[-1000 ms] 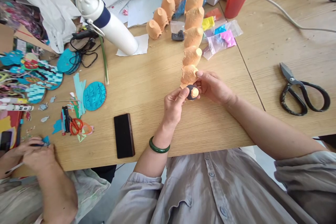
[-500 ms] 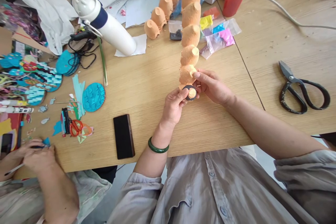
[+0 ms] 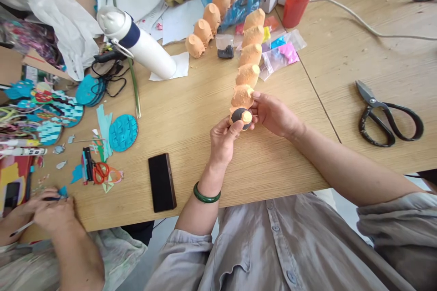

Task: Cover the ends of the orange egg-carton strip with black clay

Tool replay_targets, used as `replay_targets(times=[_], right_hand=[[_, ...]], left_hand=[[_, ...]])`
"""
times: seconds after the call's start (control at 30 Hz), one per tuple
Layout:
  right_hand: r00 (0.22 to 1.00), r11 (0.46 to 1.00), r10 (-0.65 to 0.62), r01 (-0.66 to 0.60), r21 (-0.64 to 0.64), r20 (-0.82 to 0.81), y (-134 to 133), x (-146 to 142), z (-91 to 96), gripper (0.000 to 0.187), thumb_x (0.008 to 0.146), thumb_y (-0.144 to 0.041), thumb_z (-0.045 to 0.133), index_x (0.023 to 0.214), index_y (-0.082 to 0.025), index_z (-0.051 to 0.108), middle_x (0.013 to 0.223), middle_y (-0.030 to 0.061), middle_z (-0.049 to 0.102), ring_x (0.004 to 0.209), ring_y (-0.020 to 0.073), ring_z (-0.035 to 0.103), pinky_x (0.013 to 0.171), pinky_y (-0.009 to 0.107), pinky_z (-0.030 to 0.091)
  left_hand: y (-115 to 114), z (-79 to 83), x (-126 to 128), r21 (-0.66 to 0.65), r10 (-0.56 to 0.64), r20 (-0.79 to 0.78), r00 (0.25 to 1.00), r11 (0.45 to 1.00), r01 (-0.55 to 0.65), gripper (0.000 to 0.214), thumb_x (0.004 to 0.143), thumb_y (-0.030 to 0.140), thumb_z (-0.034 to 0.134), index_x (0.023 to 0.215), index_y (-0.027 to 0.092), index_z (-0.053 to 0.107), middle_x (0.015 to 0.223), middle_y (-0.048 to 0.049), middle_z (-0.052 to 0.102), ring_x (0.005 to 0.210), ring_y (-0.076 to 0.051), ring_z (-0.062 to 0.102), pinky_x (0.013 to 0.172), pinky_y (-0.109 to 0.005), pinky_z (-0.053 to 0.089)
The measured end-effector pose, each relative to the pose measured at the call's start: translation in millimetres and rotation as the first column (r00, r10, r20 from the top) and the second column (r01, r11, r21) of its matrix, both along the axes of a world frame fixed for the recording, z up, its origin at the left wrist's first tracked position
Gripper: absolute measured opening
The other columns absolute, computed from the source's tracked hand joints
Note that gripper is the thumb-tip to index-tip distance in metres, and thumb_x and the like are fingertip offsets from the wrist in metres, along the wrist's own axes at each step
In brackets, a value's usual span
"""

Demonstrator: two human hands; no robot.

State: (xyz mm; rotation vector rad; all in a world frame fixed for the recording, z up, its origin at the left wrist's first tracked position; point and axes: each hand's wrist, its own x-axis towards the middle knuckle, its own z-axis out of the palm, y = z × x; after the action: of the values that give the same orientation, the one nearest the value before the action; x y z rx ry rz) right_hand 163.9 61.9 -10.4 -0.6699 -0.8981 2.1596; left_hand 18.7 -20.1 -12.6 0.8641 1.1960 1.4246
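Observation:
A strip of orange egg-carton cups (image 3: 248,56) is held up above the table, its near end toward me. Dark grey clay (image 3: 236,115) is wrapped around part of the nearest cup, whose pale tip shows at the right. My left hand (image 3: 223,138) pinches that end cup, thumb on the dark clay. My right hand (image 3: 275,111) grips the strip's right side by the last two cups, its thumb against the second one; some fingers are hidden behind. Beyond lie an opened packet of black clay (image 3: 226,52) and a second orange carton strip (image 3: 211,18).
Large black-handled scissors (image 3: 389,116) lie at the right. A red cup (image 3: 298,2) stands near bags of coloured clay (image 3: 285,52). A phone (image 3: 162,183), a white bottle (image 3: 136,43) and a blue disc (image 3: 123,132) are leftward. A co-worker's hands (image 3: 51,209) work at far left.
The strip's far end has dropped lower and tilted right, and the near cup has turned, showing more of the dark clay. Both hands keep their hold.

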Motion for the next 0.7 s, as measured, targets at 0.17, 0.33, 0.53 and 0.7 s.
replay_targets(times=[0.17,0.33,0.53,0.7], right_hand=[[0.999,0.999,0.033,-0.034,-0.031,-0.021,1.8,0.5,-2.0,0.038,0.091,-0.052,0.072,0.085,-0.015,0.070,0.070,0.0046,0.070,0.052,0.0126,0.057,0.044,0.023,0.051],[0.995,0.997,0.052,-0.057,-0.058,-0.084,2.5,1.5,-1.9,0.033,0.092,-0.049,0.068,0.086,-0.016,0.065,0.070,0.0045,0.070,0.051,0.0133,0.058,0.042,0.023,0.050],[0.989,0.996,0.045,-0.055,-0.068,-0.142,3.5,1.6,-1.7,0.028,0.091,-0.044,0.066,0.088,-0.017,0.062,0.076,0.0056,0.072,0.054,0.0135,0.060,0.045,0.023,0.053],[0.989,0.997,0.072,-0.076,-0.023,-0.126,7.1,3.8,-2.2,0.028,0.094,-0.044,0.061,0.087,-0.017,0.062,0.071,0.0039,0.068,0.051,0.0127,0.056,0.045,0.023,0.052]], left_hand=[[-3.7,6.0,1.3,0.089,-0.025,-0.081,0.996,0.995,0.033,0.044,0.083,0.059,0.082,0.063,0.022,0.069,0.060,0.0027,0.057,0.060,-0.011,0.053,0.070,-0.030,0.049],[-3.7,-0.2,0.9,0.012,-0.005,-0.055,0.998,1.000,0.006,0.054,0.083,0.071,0.074,0.064,0.020,0.067,0.063,-0.0002,0.062,0.058,-0.011,0.050,0.057,-0.028,0.041],[-2.2,-3.9,1.7,0.106,-0.082,-0.057,0.995,0.991,0.088,0.040,0.079,0.059,0.084,0.076,0.020,0.077,0.074,-0.0027,0.070,0.076,-0.017,0.067,0.081,-0.033,0.054],[-3.0,-0.7,-0.3,0.125,-0.087,-0.105,0.991,0.987,0.100,0.038,0.085,0.056,0.081,0.072,0.020,0.076,0.075,-0.0032,0.069,0.073,-0.015,0.064,0.081,-0.032,0.052]])
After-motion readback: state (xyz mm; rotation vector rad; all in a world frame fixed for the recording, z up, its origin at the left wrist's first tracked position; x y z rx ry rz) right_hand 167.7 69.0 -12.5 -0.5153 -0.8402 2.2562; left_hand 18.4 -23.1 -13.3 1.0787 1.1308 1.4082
